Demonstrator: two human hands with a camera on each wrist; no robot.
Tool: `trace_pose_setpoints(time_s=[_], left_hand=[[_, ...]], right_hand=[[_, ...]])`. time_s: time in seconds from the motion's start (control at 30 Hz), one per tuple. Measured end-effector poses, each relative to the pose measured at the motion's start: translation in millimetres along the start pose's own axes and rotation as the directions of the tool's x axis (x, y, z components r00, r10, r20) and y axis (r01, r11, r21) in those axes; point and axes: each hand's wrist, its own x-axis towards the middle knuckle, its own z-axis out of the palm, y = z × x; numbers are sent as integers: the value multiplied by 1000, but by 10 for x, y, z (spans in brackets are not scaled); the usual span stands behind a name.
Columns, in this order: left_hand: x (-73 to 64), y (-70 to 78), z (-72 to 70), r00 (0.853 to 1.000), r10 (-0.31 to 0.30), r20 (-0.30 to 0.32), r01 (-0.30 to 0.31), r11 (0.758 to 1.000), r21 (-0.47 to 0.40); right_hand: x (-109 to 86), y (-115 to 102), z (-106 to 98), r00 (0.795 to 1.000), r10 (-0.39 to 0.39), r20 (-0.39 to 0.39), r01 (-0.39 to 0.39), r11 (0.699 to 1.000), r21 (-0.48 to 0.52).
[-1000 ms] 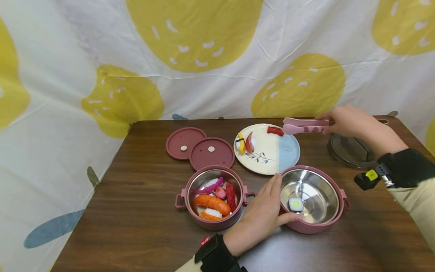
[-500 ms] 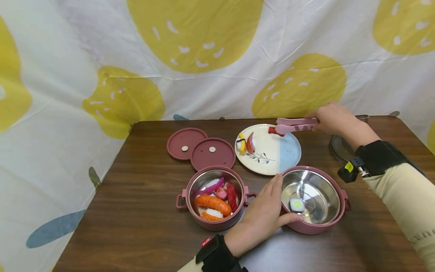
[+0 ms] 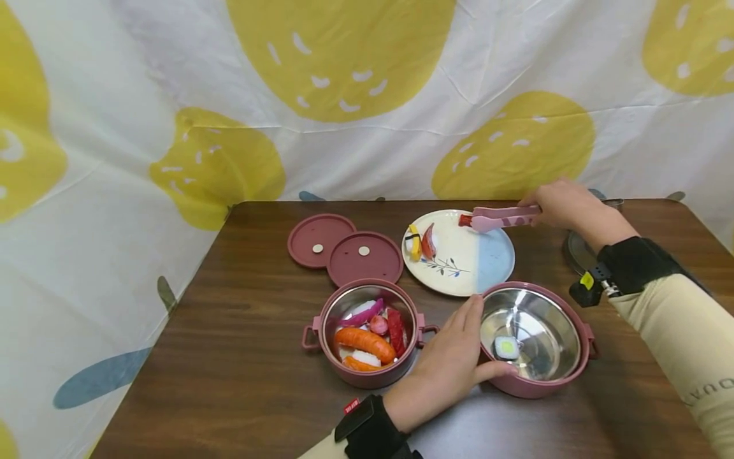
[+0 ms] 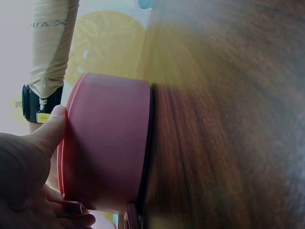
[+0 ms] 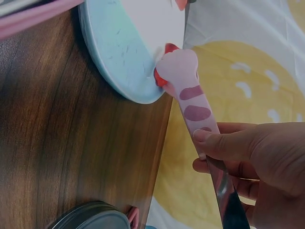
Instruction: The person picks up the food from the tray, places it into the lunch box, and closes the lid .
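My right hand (image 3: 564, 207) holds pink paw-tipped tongs (image 3: 501, 218), thumb on top. Between the tong tips, over the plate's far edge, is a red toy food piece (image 5: 159, 78), mostly hidden by a tip. My left hand (image 3: 444, 357) holds the side of the right-hand pink pot (image 3: 533, 386), thumb at its rim (image 4: 61, 138) and fingers by its handle (image 4: 74, 207). One sushi roll piece (image 3: 506, 347) lies in this steel-lined pot. Yellow-topped sushi (image 3: 414, 243) and red-topped sushi (image 3: 428, 241) sit at the left of the plate (image 3: 453, 280).
Left of my left hand, a smaller pink pot (image 3: 367, 380) holds several toy sushi pieces, with an orange one on top. Behind it, two dark-red lids (image 3: 365, 268) overlap. A dark lid (image 3: 579, 252) lies partly under my right forearm. A patterned cloth (image 3: 367, 153) hangs behind the table.
My right hand has brought the tongs leftward to the plate, and their tips now close round the red food piece. My left hand stays on the pot.
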Motion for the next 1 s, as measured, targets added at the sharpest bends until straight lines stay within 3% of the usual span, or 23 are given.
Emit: trace_pose_setpoints(time_s=[0.5, 1.0], left_hand=[[17, -3, 24, 1000, 7, -4, -7, 1000, 10], [25, -11, 29, 1000, 14, -11, -14, 1000, 21]], right_hand=[[-38, -25, 31, 999, 27, 41, -27, 1000, 5], [-113, -5, 52, 999, -2, -34, 3, 1000, 28]])
